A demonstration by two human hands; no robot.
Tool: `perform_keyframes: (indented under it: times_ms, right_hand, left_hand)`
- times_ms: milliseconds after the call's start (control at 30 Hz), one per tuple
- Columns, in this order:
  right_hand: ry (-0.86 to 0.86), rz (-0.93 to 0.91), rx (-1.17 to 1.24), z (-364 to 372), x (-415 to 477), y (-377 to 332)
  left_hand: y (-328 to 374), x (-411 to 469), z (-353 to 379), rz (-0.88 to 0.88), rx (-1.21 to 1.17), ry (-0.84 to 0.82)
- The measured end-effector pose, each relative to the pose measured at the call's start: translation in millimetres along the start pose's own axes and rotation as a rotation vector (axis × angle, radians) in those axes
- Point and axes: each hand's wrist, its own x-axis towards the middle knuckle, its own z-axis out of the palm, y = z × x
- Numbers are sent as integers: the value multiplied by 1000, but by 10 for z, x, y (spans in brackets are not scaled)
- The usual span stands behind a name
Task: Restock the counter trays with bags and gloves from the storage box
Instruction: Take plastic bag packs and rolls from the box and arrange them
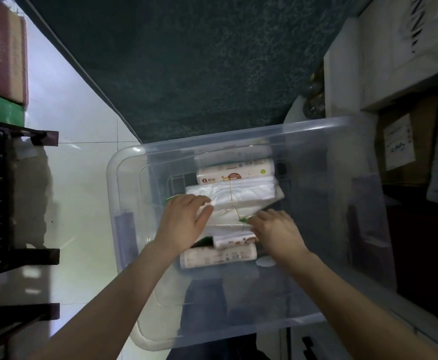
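Both my forearms reach into the clear storage box (124, 203): left hand (184, 224) flat, fingers loosely spread on the white bag bundle (238, 201); right hand (277, 229) curled, pinching its tie.

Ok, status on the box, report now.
Both hands in the clear box. Left hand flat on the tied bag bundle; right hand at its green tie. Rolls around it, nothing blocking.
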Motion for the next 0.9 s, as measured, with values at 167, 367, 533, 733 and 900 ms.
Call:
perform_keyframes:
  times_ms: [167, 367, 533, 733, 900]
  right_hand:
    - [-22, 36, -34, -8, -96, 272]
    - [-20, 23, 30, 5, -91, 294]
    - [13, 9, 123, 4, -67, 161]
    - [121, -53, 118, -58, 74, 124]
    - [46, -60, 143, -107, 162, 205]
  left_hand:
    - [52, 455, 88, -84, 123, -171]
    - [61, 629, 232, -185, 291, -260]
    - [-24, 552, 208, -150, 98, -289]
    - [87, 452, 87, -110, -143, -395]
    - [206, 376, -80, -45, -173, -301]
